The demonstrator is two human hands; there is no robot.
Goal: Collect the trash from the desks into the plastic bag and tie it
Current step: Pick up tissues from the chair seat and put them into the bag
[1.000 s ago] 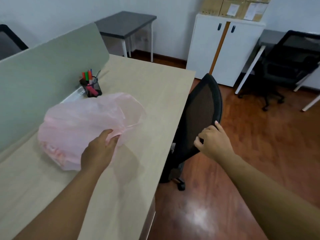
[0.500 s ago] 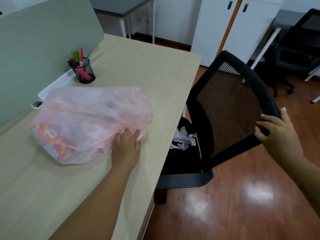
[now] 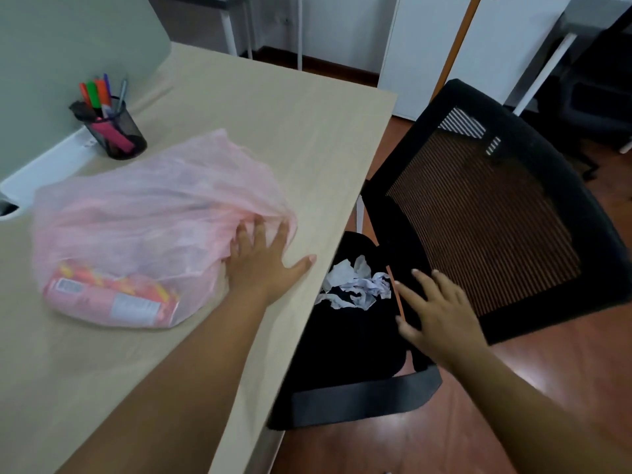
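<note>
A pink see-through plastic bag [image 3: 143, 213] lies on the light wooden desk [image 3: 273, 131], with a red and yellow wrapper [image 3: 113, 295] showing through its lower side. My left hand [image 3: 263, 258] rests flat on the desk, fingers spread, touching the bag's right edge. Crumpled white paper [image 3: 355, 289] lies on the black seat of the office chair [image 3: 485, 206] beside the desk. My right hand [image 3: 437, 309] hovers over the seat just right of the paper, fingers apart, holding nothing.
A black mesh pen cup [image 3: 113, 131] with coloured markers stands by the grey divider panel [image 3: 68, 46]. A white cabinet [image 3: 478, 39] and another black chair [image 3: 602, 83] stand at the back. The wooden floor [image 3: 513, 388] lies to the right.
My right hand let go of the chair back and dropped toward the paper on the seat. The chair has swung out from the desk. My left hand flattened against the bag's edge.
</note>
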